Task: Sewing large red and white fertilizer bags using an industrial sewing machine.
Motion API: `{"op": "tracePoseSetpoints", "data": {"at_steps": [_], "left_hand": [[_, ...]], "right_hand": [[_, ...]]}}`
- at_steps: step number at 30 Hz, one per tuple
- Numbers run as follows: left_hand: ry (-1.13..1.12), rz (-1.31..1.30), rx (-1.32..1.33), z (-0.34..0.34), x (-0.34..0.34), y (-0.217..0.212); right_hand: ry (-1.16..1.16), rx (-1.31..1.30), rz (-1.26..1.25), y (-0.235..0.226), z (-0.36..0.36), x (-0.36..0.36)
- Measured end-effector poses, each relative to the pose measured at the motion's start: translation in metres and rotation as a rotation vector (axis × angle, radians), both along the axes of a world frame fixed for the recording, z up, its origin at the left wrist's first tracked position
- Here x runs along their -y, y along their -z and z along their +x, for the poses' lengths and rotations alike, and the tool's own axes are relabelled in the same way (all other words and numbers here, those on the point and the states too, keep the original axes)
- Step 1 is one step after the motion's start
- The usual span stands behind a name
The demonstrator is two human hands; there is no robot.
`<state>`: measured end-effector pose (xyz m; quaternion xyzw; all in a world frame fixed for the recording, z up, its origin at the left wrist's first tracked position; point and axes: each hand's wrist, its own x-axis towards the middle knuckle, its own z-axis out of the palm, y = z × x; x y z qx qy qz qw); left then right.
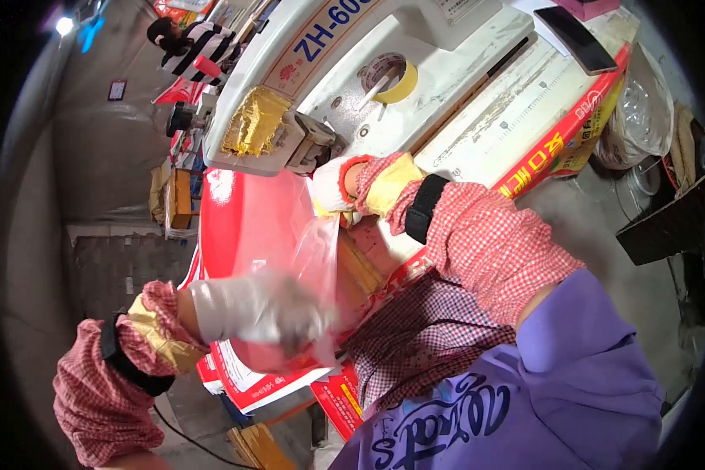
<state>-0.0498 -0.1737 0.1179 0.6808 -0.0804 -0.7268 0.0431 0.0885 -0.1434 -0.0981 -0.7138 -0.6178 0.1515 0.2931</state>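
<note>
A large white industrial sewing machine (243,117) stands in front of me, a gold patch of tape stuck on its head. Beneath that head lies a glossy red and white printed sack (254,211). My right hand (333,188), in a white glove with a red cuff, is at the sack's edge beside the presser foot; its fingers are mostly hidden. Thin clear plastic film (319,247) hangs just below it. Over the sack's near part is my left hand (262,309), in a pale glove, its fingers smeared by motion; whether it grips the sack cannot be made out.
A roll of yellow tape (401,83) rests on the machine bed. Farther right, a dark phone (576,39) lies on the white table, whose front edge carries a red and yellow printed sheet (560,145). A clear plastic bag (641,110) hangs beyond. Another person (200,47) is at the far left.
</note>
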Motion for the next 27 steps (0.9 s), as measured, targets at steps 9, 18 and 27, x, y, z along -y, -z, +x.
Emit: {"op": "tracePoseSetpoints", "data": {"at_steps": [9,18,27], "left_hand": [[-0.284,0.034,1.403,0.022,-0.017,0.035],[-0.611,0.116,0.338,0.013,0.004,-0.021],[-0.111,0.752,0.168,-0.014,0.002,-0.065]], "right_hand": [[0.013,0.078,-0.026,-0.017,0.005,0.026],[-0.156,0.463,0.032,-0.016,0.003,0.021],[-0.177,0.506,-0.013,0.002,0.001,0.000]]}}
